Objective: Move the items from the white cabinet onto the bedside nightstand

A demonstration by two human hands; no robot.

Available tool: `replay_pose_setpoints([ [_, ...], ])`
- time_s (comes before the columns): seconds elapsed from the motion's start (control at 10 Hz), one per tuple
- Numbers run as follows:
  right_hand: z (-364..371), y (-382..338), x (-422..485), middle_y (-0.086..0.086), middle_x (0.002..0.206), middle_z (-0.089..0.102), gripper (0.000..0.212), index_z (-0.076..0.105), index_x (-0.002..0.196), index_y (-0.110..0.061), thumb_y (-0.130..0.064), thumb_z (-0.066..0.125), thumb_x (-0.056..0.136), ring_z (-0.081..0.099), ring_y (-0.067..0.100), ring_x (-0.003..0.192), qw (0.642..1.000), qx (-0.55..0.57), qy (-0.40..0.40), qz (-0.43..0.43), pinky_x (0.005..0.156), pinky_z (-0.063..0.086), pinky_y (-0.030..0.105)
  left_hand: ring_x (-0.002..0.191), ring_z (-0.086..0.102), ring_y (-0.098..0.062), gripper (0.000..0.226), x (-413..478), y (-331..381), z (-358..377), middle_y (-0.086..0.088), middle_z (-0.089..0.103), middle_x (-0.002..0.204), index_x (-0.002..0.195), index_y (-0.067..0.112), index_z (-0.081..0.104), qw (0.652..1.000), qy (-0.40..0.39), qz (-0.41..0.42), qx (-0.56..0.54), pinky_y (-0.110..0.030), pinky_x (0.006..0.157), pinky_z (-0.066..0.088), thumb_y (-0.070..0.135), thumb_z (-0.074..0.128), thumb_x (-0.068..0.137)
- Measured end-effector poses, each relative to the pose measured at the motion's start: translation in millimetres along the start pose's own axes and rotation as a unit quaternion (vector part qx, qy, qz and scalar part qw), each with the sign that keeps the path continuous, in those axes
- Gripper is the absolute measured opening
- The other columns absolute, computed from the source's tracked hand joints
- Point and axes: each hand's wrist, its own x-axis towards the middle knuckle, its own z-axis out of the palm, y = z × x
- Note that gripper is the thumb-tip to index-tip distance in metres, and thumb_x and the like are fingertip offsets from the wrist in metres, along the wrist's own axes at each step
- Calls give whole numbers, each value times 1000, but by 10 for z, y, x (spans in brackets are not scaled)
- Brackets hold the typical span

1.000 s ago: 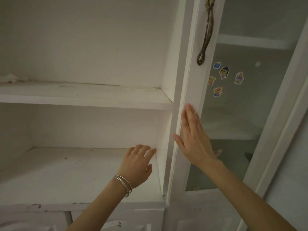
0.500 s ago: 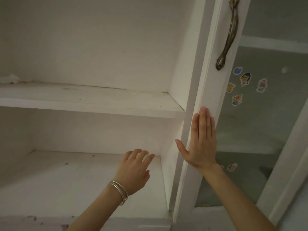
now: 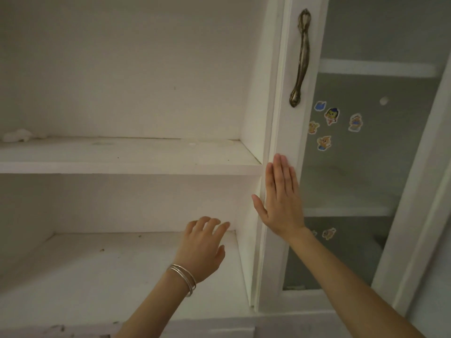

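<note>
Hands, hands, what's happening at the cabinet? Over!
Left hand open over lower shelf, holding nothing. Right hand flat on cabinet door. White scrap on upper shelf.

I see the upper shelf (image 3: 136, 154) carrying a small white crumpled scrap (image 3: 18, 135) at its nine o'clock end. The lower shelf (image 3: 85, 276) bears scattered dark specks (image 3: 101, 250).

White cabinet (image 3: 131, 164), left bay open to view.
Its upper shelf (image 3: 146, 152) and lower shelf (image 3: 97, 276) are speckled and stained; a small white crumpled item (image 3: 18, 135) lies far left on the upper one. A glass-paned door (image 3: 290, 132) with a brass handle (image 3: 302, 57) stands at the right.
</note>
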Motion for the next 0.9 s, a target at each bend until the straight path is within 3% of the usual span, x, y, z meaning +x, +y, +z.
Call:
replay_pose_setpoints([
  [0.2,-106,121,-347,15,155,-1,70,3,145,1,-39,32,95,0,27,144,998,43,-48,-14,118,-1,33,92,63,-25,54,-143,-4,-97,0,66,99,110,19,64,1000,5,-4,-3,-38,74,52,31,76,59],
  [0.4,-152,182,-496,25,150,19,62,20,141,8,-34,32,97,16,34,141,996,-7,-84,-35,114,26,43,93,63,-23,47,-83,107,-137,0,67,99,110,21,63,1000,-6,-7,1,-38,74,52,44,40,76],
  [0.6,-364,204,-471,20,154,7,68,11,143,4,-40,25,93,4,30,143,983,-21,-182,-35,114,17,42,94,62,-23,48,-91,146,-399,0,66,101,113,21,63,1000,-5,-9,-5,-39,74,51,46,40,79],
  [0.7,-558,150,-407,19,154,-1,69,7,143,2,-43,18,93,-2,30,143,972,-7,-233,-18,115,20,45,94,62,-23,49,-188,68,-617,0,66,102,114,21,62,1000,-1,-13,-1,-38,75,50,48,39,80],
  [0.8,-829,27,-348,13,155,-13,65,-3,145,-2,-39,25,99,-12,22,143,953,64,-295,18,119,5,39,94,62,-25,50,-344,-15,-794,-1,66,103,114,20,62,1000,2,-6,9,-39,75,50,48,39,79],
  [0.9,-1096,-203,-430,9,157,-4,62,5,147,-5,-36,29,99,-3,19,144,945,98,-310,38,118,1,34,95,61,-25,51,-523,-78,-962,-2,66,104,114,20,62,1000,-5,12,-6,-40,76,50,48,39,79],
])
